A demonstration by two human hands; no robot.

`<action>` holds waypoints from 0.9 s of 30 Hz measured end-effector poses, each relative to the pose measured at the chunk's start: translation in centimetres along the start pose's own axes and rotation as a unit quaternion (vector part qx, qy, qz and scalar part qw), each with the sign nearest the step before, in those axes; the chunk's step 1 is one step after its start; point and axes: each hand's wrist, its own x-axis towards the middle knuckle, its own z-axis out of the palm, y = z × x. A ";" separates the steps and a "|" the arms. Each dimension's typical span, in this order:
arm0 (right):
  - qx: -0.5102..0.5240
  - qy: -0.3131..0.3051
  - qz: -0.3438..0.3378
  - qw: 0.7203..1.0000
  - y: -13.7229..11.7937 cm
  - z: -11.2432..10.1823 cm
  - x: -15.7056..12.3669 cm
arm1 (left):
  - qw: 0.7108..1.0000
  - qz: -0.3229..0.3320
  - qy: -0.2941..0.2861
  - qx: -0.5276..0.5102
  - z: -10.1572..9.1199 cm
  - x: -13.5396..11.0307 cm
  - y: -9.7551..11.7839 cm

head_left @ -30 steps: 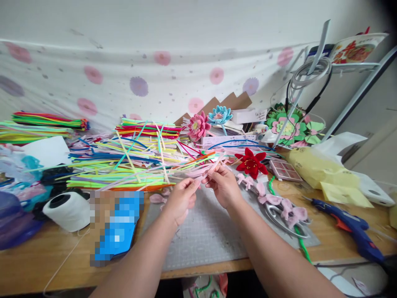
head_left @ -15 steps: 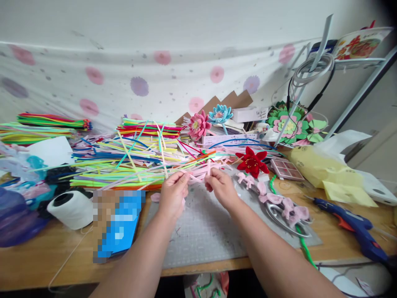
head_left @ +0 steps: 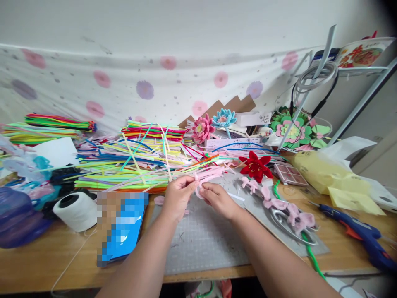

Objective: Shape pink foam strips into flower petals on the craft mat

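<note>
- Table: a wooden table is crowded on all sides; space for setting things down is judged tight.
- Heap: coloured fuzzy stems are piled loosely beyond the hands; loose ends could be snagged by a knuckle.
- Mat: a grey cutting mat is laid beneath the hands.
- Glue gun: a blue glue gun is left lying at the right (whether it is heated cannot be told); a burn could be caused by a careless reach.
- Hands: the left hand and right hand are held close together above the mat, thumbs pinched against fingers.
- Strip: a pale pink strip is gripped between both hands and appears curved, though fingertips partly hide it; a kink could be caused by uneven pressure.
</note>
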 end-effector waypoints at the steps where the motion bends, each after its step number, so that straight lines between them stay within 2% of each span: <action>1: -0.001 0.004 0.001 1.000 0.1 0.0 0.1 | 1.000 0.002 0.002 0.000 0.0 0.0 -0.1; 4: -0.005 0.014 0.009 1.000 0.4 0.3 0.2 | 1.000 0.011 0.005 -0.018 0.2 0.0 -0.3; 10: -0.183 0.059 0.005 0.981 0.6 1.5 0.2 | 0.997 0.023 0.026 -0.063 1.0 -0.3 -0.4; 16: -0.157 -0.027 0.019 0.987 0.1 0.4 0.0 | 0.997 0.013 0.030 -0.064 0.4 0.0 0.2; 19: -0.172 0.026 0.012 0.985 0.4 -0.1 0.1 | 0.997 0.013 0.034 -0.066 0.2 0.2 0.3; 21: -0.217 0.093 -0.026 0.972 0.7 0.0 0.0 | 0.996 0.019 0.051 -0.072 0.2 0.3 0.3; 23: -0.285 0.134 -0.073 0.946 0.9 0.4 0.0 | 0.994 0.024 0.068 -0.077 0.2 0.3 0.2; 25: -0.361 0.131 -0.096 0.918 0.8 0.8 -0.1 | 0.993 0.025 0.079 -0.081 0.3 0.2 0.1; 27: -0.430 0.118 -0.087 0.891 0.5 1.2 -0.2 | 0.992 0.022 0.089 -0.085 0.4 0.2 0.0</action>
